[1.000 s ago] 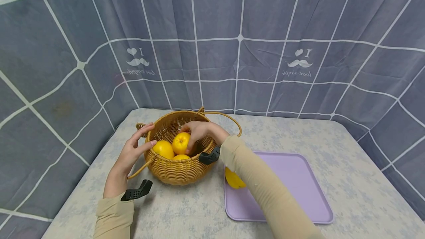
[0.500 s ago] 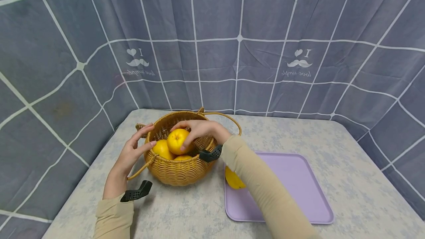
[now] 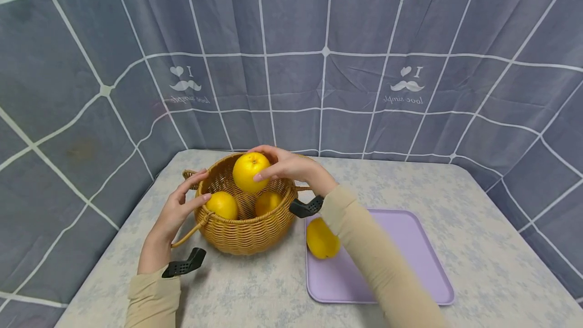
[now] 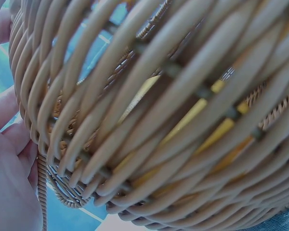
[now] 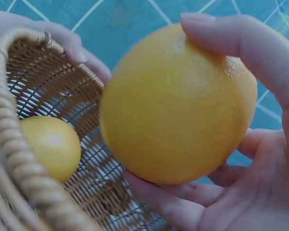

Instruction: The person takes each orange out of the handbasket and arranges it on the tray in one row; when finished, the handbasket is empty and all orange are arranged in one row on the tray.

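My right hand (image 3: 284,163) holds a yellow-orange orange (image 3: 248,172) between thumb and fingers, over the open wicker basket (image 3: 246,237). The right wrist view shows the held orange (image 5: 178,106) close up, with my thumb on top and fingers beneath. Two more oranges lie in the basket, one at its left (image 3: 222,205) and one at its right (image 3: 267,203). My left hand (image 3: 175,209) rests against the basket's left side, thumb and fingertips touching the rim. In the left wrist view, the weave (image 4: 149,120) hides most of what is inside.
A purple tray (image 3: 401,262) lies on the table to the right of the basket, with a yellow fruit (image 3: 323,238) at its left edge. A basket handle (image 3: 189,234) hangs at the left. A grey-blue checked curtain (image 3: 296,80) stands behind the patterned tabletop (image 3: 259,287).
My right hand has lifted the orange up from among the others, and its arm has shifted right. The orange at the basket's right has come into fuller view. My left hand stays on the basket.
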A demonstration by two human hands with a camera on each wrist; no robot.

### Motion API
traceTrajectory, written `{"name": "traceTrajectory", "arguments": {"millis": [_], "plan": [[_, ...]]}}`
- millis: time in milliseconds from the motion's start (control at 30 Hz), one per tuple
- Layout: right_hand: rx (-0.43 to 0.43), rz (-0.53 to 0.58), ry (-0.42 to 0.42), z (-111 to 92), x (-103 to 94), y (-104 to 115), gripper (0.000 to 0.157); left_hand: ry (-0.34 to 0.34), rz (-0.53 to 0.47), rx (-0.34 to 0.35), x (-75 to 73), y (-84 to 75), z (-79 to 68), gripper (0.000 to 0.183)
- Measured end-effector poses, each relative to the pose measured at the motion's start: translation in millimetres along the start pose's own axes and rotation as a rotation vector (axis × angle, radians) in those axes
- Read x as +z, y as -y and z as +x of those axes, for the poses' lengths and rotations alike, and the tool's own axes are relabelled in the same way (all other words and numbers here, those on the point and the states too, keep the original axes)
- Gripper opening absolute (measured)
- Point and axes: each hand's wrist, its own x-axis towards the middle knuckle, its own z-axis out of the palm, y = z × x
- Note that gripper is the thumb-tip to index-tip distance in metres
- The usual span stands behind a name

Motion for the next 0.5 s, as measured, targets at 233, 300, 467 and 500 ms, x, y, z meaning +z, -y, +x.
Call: {"name": "traceTrajectory", "arguments": {"millis": [233, 300, 467, 500], "plan": [[-0.044, -0.006, -0.136, -34.3, -10.4, 1.7, 0.069, 0.006, 0.001, 0.018, -0.8, 0.1, 0.6, 0.055], [-0.065, 0.004, -0.142, -45.3, -13.0, 0.3, 0.073, 0.004, 0.001, 0.015, -0.7, 0.1, 0.6, 0.055], [-0.106, -0.009, -0.157, -73.1, -18.7, -2.3, 0.077, 0.004, 0.004, 0.009, -0.4, 0.5, 0.0, 0.055], [-0.111, -0.015, -0.162, -78.3, -19.3, -2.6, 0.077, 0.004, 0.003, 0.009, -0.6, 0.5, -0.2, 0.055]]}}
